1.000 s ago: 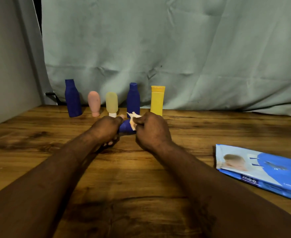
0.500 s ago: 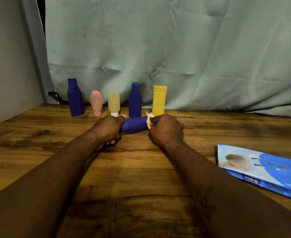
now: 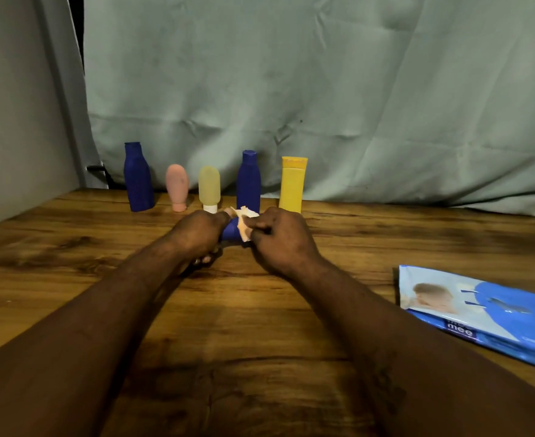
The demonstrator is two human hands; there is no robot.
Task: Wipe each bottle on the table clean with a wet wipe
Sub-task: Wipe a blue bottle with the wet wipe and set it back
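A small dark blue bottle lies sideways between my hands above the table's middle, mostly hidden. My left hand grips its left end. My right hand holds a crumpled wet wipe wrapped against the bottle's right part. Behind them a row stands upright along the curtain: a tall blue bottle, a pink bottle, a pale yellow bottle, another blue bottle and a yellow bottle.
A blue pack of wet wipes lies flat at the right on the wooden table. A grey-green curtain hangs behind the bottles. A grey wall closes the left side.
My right hand with the wipe slid right along the bottle half a second ago, exposing more of it, and has now slid back left toward my left hand.
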